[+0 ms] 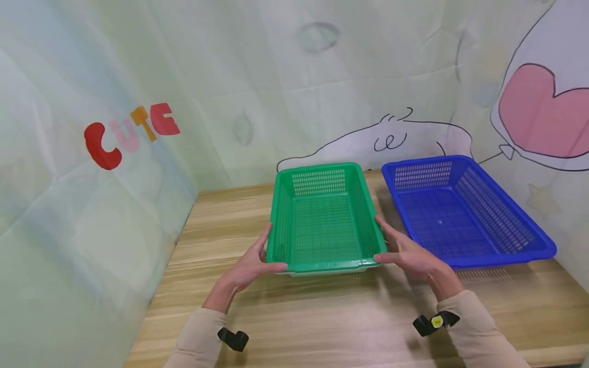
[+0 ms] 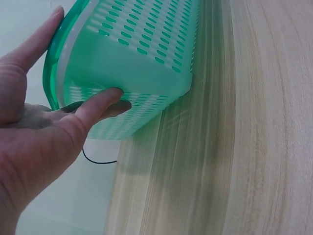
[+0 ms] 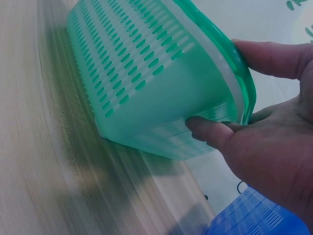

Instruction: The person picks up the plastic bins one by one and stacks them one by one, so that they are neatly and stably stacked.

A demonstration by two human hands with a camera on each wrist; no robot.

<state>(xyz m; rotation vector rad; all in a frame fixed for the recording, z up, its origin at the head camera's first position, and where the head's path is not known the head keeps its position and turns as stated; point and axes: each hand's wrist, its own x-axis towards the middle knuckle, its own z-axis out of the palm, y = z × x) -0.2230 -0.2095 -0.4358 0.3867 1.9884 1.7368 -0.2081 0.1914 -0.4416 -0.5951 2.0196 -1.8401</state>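
Observation:
A green plastic basket (image 1: 326,230) with slotted walls stands in front of me, its long sides running away from me. A paler, whitish basket (image 3: 161,112) shows under its green rim, and the two look nested. My left hand (image 1: 248,266) holds the near left corner, thumb on the rim and fingers against the outer wall. At the near right corner my right hand (image 1: 409,255) grips the same way, thumb over the rim, fingertips on the pale side wall. Whether the bottom rests fully on the table cannot be told.
A larger blue basket (image 1: 506,255) stands to the right, close beside my right hand. Both stand on a wood-grain table (image 1: 322,322). A printed cloth backdrop (image 1: 239,92) hangs behind the table and along its sides.

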